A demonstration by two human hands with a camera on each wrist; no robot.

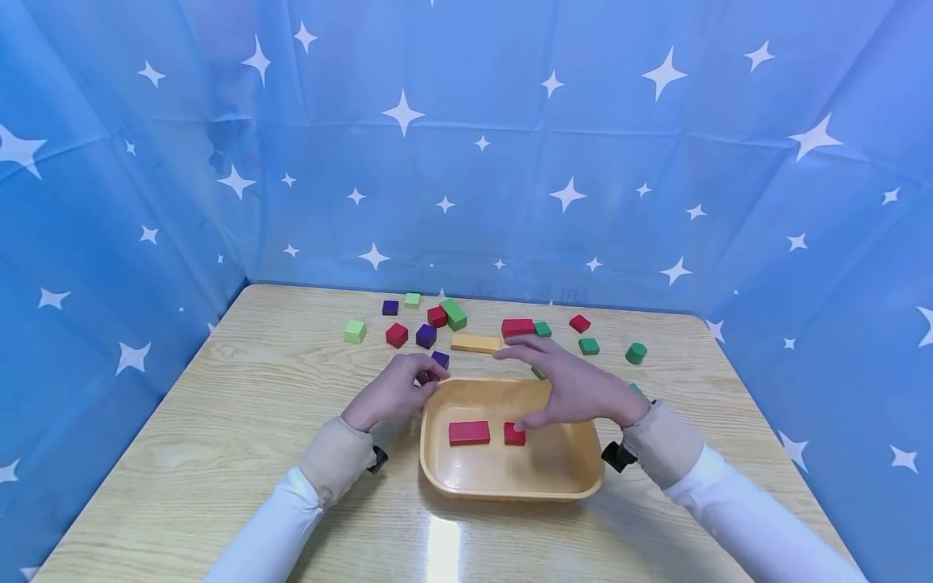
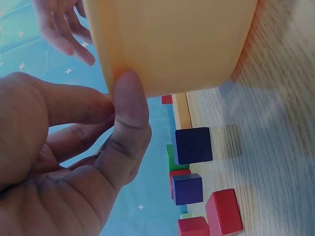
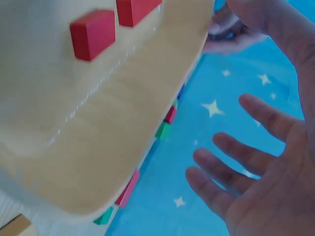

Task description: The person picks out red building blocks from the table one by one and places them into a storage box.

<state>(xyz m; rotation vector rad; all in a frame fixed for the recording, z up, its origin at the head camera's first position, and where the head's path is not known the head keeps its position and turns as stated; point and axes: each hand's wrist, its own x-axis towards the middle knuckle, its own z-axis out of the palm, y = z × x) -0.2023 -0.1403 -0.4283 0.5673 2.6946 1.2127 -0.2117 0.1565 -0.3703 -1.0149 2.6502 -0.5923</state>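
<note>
A tan plastic basin (image 1: 510, 493) stands on the table, holding a flat red rectangular block (image 1: 469, 433) and a smaller red block (image 1: 514, 437). At its far left corner, my left hand (image 1: 394, 390) pinches the rim between thumb and fingers; the left wrist view shows the thumb (image 2: 132, 105) against the outer wall. Over the basin's right half hovers my right hand (image 1: 583, 387), fingers spread and nothing in them. In the right wrist view those fingers (image 3: 224, 162) are straight and apart, beyond the basin's edge.
Behind the basin lie scattered blocks: a long yellow block (image 1: 475, 344), a purple cube (image 1: 426, 336), a red block (image 1: 518, 327), a light green cube (image 1: 355, 331) and several others. A green cylinder (image 1: 636, 353) stands at the right. Blue star-patterned cloth (image 1: 466, 162) borders the table's back and sides.
</note>
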